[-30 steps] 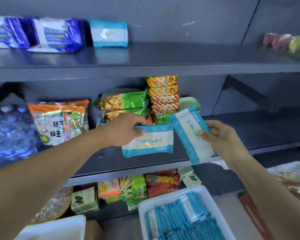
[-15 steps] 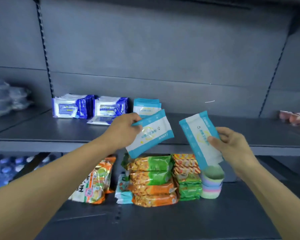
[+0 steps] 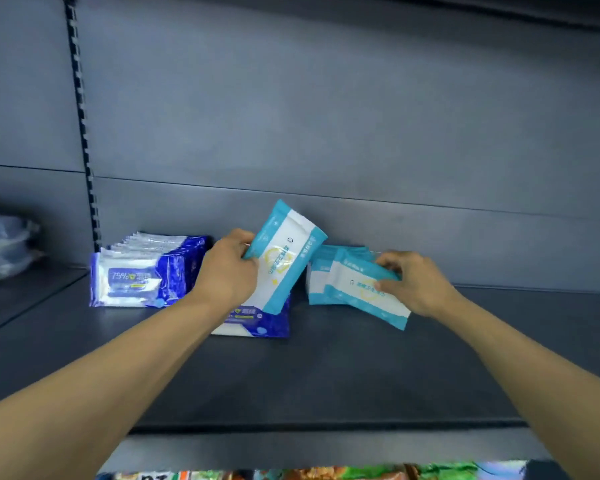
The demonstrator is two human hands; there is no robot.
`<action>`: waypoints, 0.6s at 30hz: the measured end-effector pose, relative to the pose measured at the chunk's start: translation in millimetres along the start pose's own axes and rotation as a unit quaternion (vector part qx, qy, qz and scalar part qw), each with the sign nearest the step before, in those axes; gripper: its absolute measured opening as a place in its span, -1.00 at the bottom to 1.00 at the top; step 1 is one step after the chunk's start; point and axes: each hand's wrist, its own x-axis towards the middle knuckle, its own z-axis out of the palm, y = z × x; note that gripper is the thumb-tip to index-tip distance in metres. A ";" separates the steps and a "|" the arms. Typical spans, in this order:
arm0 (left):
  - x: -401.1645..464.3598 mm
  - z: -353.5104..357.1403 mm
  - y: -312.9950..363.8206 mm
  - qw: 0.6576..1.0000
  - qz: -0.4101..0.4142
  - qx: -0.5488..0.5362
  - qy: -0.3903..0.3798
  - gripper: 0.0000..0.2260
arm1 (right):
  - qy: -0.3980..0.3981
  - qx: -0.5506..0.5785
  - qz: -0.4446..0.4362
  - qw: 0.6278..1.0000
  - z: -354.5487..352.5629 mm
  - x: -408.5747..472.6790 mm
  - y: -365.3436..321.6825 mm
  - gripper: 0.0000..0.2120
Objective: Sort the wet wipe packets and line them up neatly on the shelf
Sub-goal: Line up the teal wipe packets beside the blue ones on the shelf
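On the grey shelf [image 3: 326,368], the left hand [image 3: 227,271] gripped a tilted teal packet [image 3: 284,258] above a blue pack [image 3: 257,320]. The right hand [image 3: 413,282] pinched another teal packet [image 3: 361,292] against a standing teal row [image 3: 321,271].

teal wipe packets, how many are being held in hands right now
2: one teal packet gripped by the left hand, one by the right hand against the shelved teal stack.

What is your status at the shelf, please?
Left hand holds a teal packet. Right hand sets another packet against the teal row. Blue packs alongside.
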 end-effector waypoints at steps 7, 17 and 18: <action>29.3 4.7 -15.0 0.998 -0.008 -0.058 -0.030 -0.82 | -0.052 -0.111 -0.045 0.991 37.3 48.8 -4.2 -0.81; 31.2 22.0 -8.7 0.997 -0.029 -0.070 -0.020 -0.84 | 0.071 -0.205 -0.098 0.971 47.2 47.5 7.3 -0.67; 30.2 24.6 -6.5 0.997 -0.032 -0.072 -0.020 -0.85 | 0.089 -0.221 -0.109 0.965 47.8 46.1 8.8 -0.64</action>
